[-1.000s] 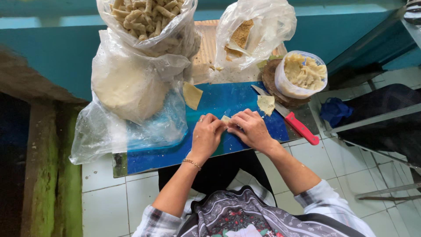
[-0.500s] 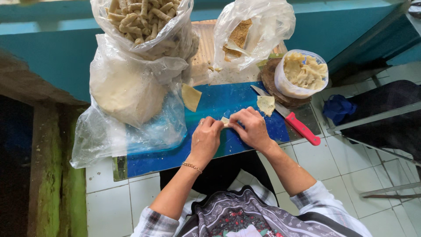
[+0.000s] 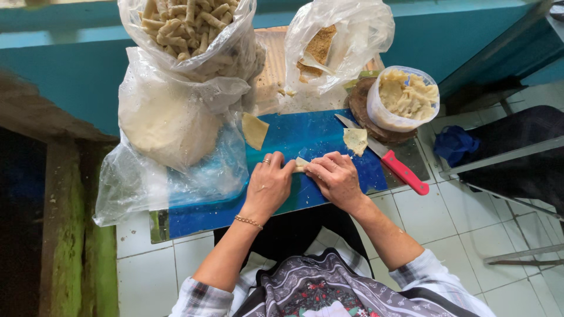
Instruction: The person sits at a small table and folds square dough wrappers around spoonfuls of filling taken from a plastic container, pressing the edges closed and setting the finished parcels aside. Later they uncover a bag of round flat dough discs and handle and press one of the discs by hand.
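Note:
My left hand [image 3: 269,183] and my right hand [image 3: 335,178] meet over a blue board [image 3: 294,138], both pinching one small pale roll of wrapper [image 3: 301,164] between the fingertips. The left wrist wears a thin gold bracelet. Two loose wrapper pieces lie on the board: a yellowish triangle [image 3: 254,130] to the left and a smaller piece [image 3: 355,141] to the right. A knife with a red handle [image 3: 404,172] lies at the board's right edge, its blade pointing toward the far side.
A clear bag holding a stack of round wrappers [image 3: 167,126] sits at left. Behind it a bag of finished rolls [image 3: 188,26]. Another bag with brown crumbs [image 3: 329,47] and a tub of filling [image 3: 405,97] stand at back right. White floor tiles lie below.
Both hands stay on the roll at the board's middle; the fingers have shifted slightly along it. Nothing else has moved.

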A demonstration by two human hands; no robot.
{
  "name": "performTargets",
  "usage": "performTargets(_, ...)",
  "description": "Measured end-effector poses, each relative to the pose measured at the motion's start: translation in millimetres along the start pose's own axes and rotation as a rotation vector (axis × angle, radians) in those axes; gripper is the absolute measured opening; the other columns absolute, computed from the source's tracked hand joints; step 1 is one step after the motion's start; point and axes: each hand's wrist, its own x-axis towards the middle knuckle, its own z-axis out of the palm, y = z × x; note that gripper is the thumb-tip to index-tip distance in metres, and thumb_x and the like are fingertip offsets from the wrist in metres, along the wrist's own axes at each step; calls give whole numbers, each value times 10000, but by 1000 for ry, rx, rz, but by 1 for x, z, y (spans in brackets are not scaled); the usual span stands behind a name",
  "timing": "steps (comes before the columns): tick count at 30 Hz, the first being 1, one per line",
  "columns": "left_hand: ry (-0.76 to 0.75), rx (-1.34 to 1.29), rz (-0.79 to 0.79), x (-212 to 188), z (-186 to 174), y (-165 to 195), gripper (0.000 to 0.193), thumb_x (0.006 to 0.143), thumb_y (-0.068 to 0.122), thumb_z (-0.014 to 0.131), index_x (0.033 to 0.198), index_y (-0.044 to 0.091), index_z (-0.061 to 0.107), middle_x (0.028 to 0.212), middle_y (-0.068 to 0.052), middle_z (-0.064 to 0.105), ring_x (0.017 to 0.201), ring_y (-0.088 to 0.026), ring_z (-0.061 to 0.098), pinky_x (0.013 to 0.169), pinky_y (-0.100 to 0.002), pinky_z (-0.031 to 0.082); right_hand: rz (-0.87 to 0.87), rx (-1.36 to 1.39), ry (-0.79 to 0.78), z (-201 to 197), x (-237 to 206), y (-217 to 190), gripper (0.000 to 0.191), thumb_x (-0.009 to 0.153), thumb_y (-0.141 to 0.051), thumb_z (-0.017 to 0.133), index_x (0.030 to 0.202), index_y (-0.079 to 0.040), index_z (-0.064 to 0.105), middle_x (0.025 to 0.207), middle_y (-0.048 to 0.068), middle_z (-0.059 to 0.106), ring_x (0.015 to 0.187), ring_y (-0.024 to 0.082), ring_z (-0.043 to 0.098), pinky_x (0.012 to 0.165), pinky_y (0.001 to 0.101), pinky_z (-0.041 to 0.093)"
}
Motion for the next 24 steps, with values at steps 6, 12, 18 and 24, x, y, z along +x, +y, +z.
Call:
performTargets(6, 127, -109, 120, -5, -13, -3, 361, 824, 99, 662, 1183, 111, 700, 1036, -90, 608, 924, -285, 598, 720, -404, 482, 25, 18, -19, 1, 2, 0, 154, 840, -165, 795, 976, -131, 731, 999, -16, 703, 943, 213, 634, 787, 377, 449)
performTargets(12, 60, -131, 51, 3, -4, 4, 158, 891, 141, 688, 1050, 148, 678, 1016, -62, 612, 951, -270, 615, 743, -412, 494, 31, 41, -19, 2, 3, 0, 165, 846, -149, 785, 1001, -123, 737, 986, 3, 694, 944, 220, 634, 794, 379, 455)
performTargets(18, 96, -119, 60, -3, -5, -6, 99, 869, 153, 707, 966, 168, 719, 950, -37, 612, 897, -259, 614, 711, -402, 496, 60, 35, -20, 3, 2, 0, 113, 866, -173, 787, 951, -126, 730, 982, -4, 698, 925, 213, 633, 771, 378, 447)
performTargets(24, 114, -126, 49, -6, -11, -10, 64, 878, 175, 729, 931, 147, 707, 957, -40, 618, 895, -253, 617, 699, -397, 494, 73, 41, -28, 6, 5, 1, 94, 867, -196, 786, 921, -135, 740, 940, 10, 670, 898, 235, 614, 750, 383, 445)
